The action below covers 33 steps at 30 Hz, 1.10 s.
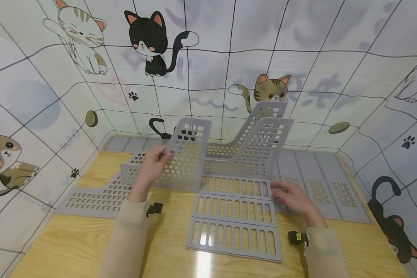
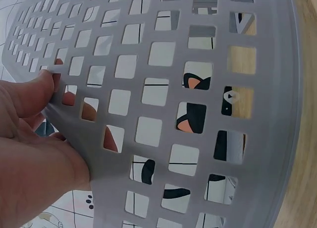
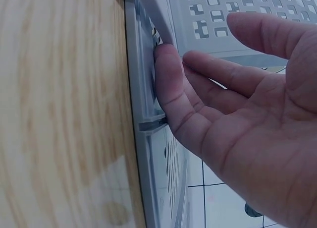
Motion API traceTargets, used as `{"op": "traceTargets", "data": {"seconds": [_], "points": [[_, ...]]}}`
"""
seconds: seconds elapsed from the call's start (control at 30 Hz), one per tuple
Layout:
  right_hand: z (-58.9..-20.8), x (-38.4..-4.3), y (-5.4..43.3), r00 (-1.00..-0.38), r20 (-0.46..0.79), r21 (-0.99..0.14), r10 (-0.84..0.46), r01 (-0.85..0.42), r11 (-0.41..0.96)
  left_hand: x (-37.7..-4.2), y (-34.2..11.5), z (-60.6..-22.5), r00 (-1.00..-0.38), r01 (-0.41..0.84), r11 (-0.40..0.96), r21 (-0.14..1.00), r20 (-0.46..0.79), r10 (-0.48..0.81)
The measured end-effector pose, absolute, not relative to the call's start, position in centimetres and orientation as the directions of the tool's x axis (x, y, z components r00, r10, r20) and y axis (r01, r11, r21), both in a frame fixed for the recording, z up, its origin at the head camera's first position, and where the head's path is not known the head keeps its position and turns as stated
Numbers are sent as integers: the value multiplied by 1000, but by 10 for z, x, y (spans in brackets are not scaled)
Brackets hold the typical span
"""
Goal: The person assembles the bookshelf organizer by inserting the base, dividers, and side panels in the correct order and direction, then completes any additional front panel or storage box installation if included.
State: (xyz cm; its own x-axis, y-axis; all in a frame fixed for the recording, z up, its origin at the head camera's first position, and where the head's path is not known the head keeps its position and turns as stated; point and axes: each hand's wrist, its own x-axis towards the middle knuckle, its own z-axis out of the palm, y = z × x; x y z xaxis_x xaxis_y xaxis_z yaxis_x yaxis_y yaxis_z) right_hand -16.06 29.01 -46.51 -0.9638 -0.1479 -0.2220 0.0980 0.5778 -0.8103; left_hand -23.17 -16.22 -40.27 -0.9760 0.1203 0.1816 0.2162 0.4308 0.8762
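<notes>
My left hand [image 1: 151, 168] pinches the edge of a grey perforated plastic side panel [image 1: 184, 162], thumb on one face and fingers behind it. That panel stands upright at the left back of a flat slotted grey panel [image 1: 234, 224]. In the left wrist view, its square-holed face [image 2: 148, 104] fills most of the picture. Two more upright side panels, a front one [image 1: 260, 150] and a rear one [image 1: 248, 127], stand behind the slotted panel. My right hand [image 1: 293, 197] is at the slotted panel's right edge, fingers loosely bent, with fingertips [image 3: 167, 64] right at a grey panel edge.
A perforated panel [image 1: 90, 199] lies on the wooden table [image 1: 80, 247] at left. Flat grey panels with slanted slots [image 1: 333, 189] spread at right, and more grey strips [image 1: 119, 144] lie along the back. A cat-patterned cloth [image 1: 215, 65] surrounds the table.
</notes>
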Motion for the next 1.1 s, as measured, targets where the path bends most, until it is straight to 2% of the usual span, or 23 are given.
{"op": "traceTargets", "data": {"seconds": [0.23, 0.43, 0.77, 1.1], "points": [[-464, -160, 288, -963, -231, -804, -136, 110, 584, -232, -161, -404, -969, 243, 440, 865, 200, 143], [-465, -161, 288, -961, -235, -819, -146, 116, 562, -233, -172, -409, -950, 266, 373, 889, 176, 259], [-462, -161, 287, -952, -225, -853, -206, 90, 513, -229, -184, -414, -947, 130, 313, 941, 25, 320], [-461, -159, 291, -956, -221, -823, -195, 75, 563, -224, -164, -411, -924, 171, 258, 951, 64, 377]]}}
